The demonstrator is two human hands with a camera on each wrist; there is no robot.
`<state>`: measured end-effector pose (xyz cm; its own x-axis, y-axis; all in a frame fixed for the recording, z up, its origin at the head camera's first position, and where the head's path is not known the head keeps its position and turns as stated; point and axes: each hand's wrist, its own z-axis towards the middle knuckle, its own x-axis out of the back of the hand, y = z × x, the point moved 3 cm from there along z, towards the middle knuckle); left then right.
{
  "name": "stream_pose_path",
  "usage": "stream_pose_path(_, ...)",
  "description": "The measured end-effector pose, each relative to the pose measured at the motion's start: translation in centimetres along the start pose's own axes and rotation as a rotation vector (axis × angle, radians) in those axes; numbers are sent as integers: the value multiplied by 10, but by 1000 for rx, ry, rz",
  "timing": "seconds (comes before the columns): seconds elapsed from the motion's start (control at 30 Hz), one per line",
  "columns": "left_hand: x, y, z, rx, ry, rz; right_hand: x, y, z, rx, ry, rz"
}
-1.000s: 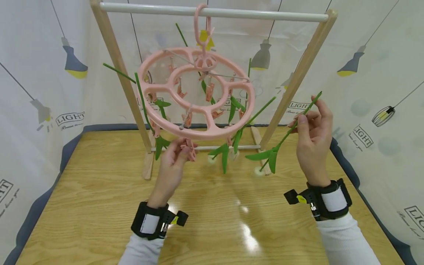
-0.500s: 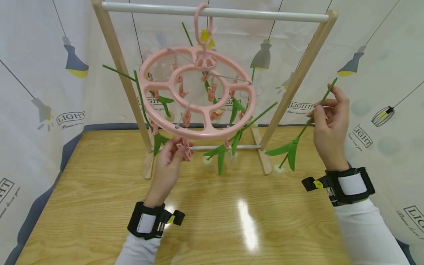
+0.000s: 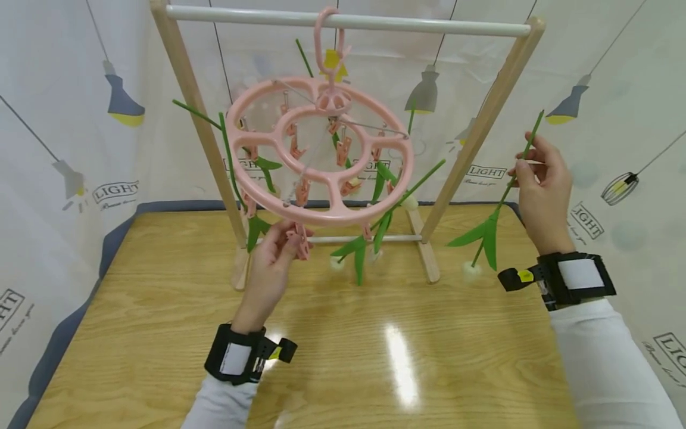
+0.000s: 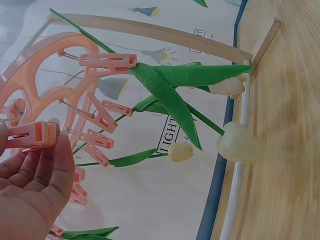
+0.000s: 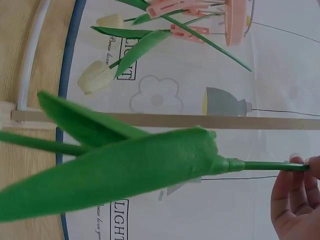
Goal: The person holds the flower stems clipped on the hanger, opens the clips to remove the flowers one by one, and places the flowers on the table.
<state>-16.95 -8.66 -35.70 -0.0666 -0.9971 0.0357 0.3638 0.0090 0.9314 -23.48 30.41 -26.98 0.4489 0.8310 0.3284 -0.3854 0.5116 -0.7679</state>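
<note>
My left hand (image 3: pixel 270 259) pinches a pink clothespin (image 3: pixel 300 241) at the front of the round pink drying hanger (image 3: pixel 321 215). In the left wrist view that clothespin (image 4: pixel 34 136) sits between thumb and fingers, with no flower in it. Off to the right, my right hand (image 3: pixel 545 190) pinches the stem of an artificial tulip (image 3: pixel 489 232), its pale bloom (image 3: pixel 472 270) pointing down. The right wrist view shows the green leaves (image 5: pixel 115 160) of this tulip up close. Several other white tulips (image 4: pixel 239 142) hang head down from clothespins around the hanger.
A rack with wooden posts (image 3: pixel 482 128) and a white top bar (image 3: pixel 257 16) carries the hanger by its hook (image 3: pixel 319 42). Its wooden feet (image 3: pixel 426 256) stand on the wood-grain table (image 3: pixel 332 351). A lamp-printed sheet (image 3: pixel 616 149) surrounds the table.
My right hand has moved right and up with the tulip, away from the hanger, and the stem now stands more upright. The left hand stays on the clothespin, shifted slightly left.
</note>
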Motion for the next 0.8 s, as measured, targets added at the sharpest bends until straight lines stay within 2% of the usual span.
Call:
stream_pose_path(0.27,2,0,0,12,-1,-21,3,12,11,-7,48,-99)
stream_pose_path(0.43,3,0,0,8,2,-45,4,30,11,-72,55,-227)
stream_pose_path(0.57,3,0,0,3,5,-50,6,42,10,-104,17,-299)
stream_pose_path(0.8,6,-3,0,-1,15,-62,4,55,8,-58,-105,-318)
